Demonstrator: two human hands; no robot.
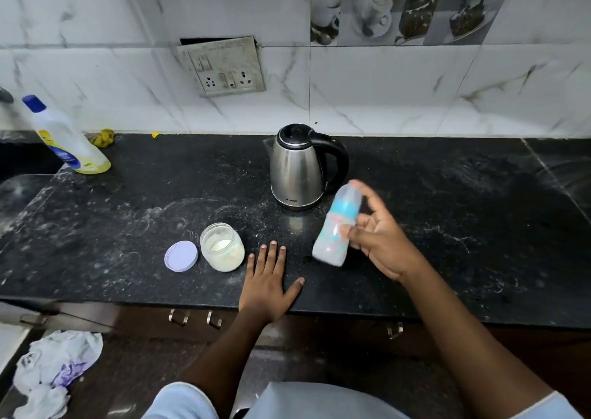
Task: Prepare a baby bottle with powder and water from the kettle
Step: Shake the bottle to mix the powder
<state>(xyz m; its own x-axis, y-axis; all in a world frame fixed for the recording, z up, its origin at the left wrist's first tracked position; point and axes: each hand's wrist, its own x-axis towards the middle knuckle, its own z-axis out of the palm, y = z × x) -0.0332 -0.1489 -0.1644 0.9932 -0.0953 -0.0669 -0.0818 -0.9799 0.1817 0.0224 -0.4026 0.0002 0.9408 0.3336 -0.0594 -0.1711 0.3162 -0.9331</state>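
Note:
My right hand [380, 239] grips a baby bottle [337, 227] with a blue collar, tilted above the black counter, blurred by motion; its contents look cloudy white. A steel kettle [299, 167] with a black lid and handle stands just behind the bottle. An open clear jar of white powder [223, 250] sits left of centre, with its lilac lid [181, 255] lying flat beside it on the left. My left hand [267, 282] rests flat on the counter with straight fingers, just right of the jar.
The black stone counter [463, 227] runs to a front edge near me. A tilted bottle of yellow liquid with a blue cap [65, 139] stands at the far left by a sink. A wall socket plate [222, 67] sits above. Crumpled bags [54, 370] lie on the floor.

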